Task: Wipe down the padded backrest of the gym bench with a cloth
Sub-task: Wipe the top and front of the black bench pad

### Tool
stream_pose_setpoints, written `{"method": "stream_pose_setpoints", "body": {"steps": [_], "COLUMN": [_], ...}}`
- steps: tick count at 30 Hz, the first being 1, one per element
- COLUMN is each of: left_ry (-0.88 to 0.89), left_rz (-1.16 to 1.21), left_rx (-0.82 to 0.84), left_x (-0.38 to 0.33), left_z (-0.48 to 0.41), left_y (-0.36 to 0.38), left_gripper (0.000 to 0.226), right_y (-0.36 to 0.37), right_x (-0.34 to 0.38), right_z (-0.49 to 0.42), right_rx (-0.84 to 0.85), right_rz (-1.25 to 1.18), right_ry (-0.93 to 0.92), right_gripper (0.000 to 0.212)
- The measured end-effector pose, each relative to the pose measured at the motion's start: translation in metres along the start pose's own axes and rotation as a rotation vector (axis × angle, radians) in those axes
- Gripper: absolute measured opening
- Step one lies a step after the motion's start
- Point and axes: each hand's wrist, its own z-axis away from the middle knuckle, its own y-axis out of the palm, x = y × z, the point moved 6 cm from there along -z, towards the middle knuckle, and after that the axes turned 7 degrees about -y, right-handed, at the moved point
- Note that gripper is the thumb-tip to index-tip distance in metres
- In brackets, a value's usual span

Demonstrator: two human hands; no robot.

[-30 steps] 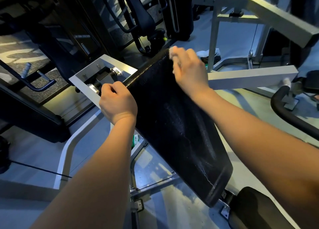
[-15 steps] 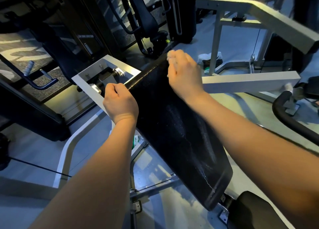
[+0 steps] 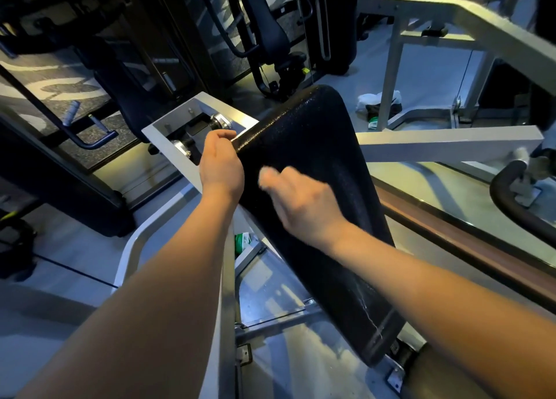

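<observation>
Your right hand (image 3: 301, 206), fingers clenched on the blurred cloth (image 3: 266, 177), presses mid-frame on the backrest (image 3: 325, 157); its long axis runs upper centre to lower right, unwiped length lying below; your left hand (image 3: 221, 163) grips its left edge.

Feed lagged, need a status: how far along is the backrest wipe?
Done: nothing clearly; upper backrest looks uniformly dark. In hand: right hand, blurred, presses the cloth mid-pad; left hand grips the pad's left edge. Left: pale streaks near the lower end.
</observation>
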Motion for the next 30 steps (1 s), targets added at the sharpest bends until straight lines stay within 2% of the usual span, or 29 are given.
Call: {"method": "stream_pose_setpoints", "body": {"steps": [2, 3, 6, 9, 13, 16, 18, 20, 22, 25, 27, 30], "left_ry": [-0.009, -0.020, -0.043, -0.015, -0.031, -0.029, -0.064, -0.134, -0.170, -0.183, -0.217, -0.348], "left_rz": [0.051, 0.079, 0.120, 0.093, 0.147, 0.129, 0.162, 0.153, 0.072, -0.047, -0.003, 0.224], "left_rx": [0.030, 0.042, 0.070, 0.049, 0.040, 0.068, 0.074, 0.066, 0.120, 0.166, 0.165, 0.143], "left_x": [0.003, 0.005, 0.010, 0.012, 0.016, 0.013, 0.009, 0.007, 0.006, 0.016, 0.026, 0.059], "left_z": [-0.003, -0.005, -0.010, -0.013, -0.017, -0.011, -0.005, 0.000, 0.002, 0.017, 0.043, 0.082], "left_y": [0.001, 0.002, 0.003, 0.002, 0.002, -0.001, -0.003, -0.006, -0.008, -0.011, -0.019, -0.025], "left_gripper": [0.029, 0.029, 0.030, 0.029, 0.033, 0.034, 0.037, 0.039, 0.039, 0.038, 0.034, 0.020], "right_y": [-0.004, -0.008, -0.027, -0.020, 0.006, 0.006, -0.006, -0.021, -0.032, -0.028, -0.017, -0.002], "right_x": [0.007, 0.000, -0.029, -0.020, 0.016, 0.012, 0.000, -0.013, -0.019, -0.006, 0.008, 0.017], "right_z": [-0.001, -0.008, -0.040, -0.049, 0.000, 0.023, 0.009, -0.020, -0.053, -0.064, -0.039, 0.015], "right_rx": [0.053, 0.038, -0.093, -0.053, 0.138, 0.268, 0.242, 0.136, 0.060, 0.064, 0.142, 0.380], "right_rz": [-0.002, 0.000, -0.012, -0.041, -0.043, -0.007, 0.014, 0.018, 0.025, 0.054, 0.064, 0.030], "right_ry": [-0.134, -0.139, 0.013, 0.065, -0.159, -0.312, -0.291, -0.214, -0.139, -0.133, -0.214, -0.438], "right_gripper": [0.028, 0.029, 0.028, 0.032, 0.026, 0.029, 0.029, 0.028, 0.030, 0.027, 0.020, 0.029]}}
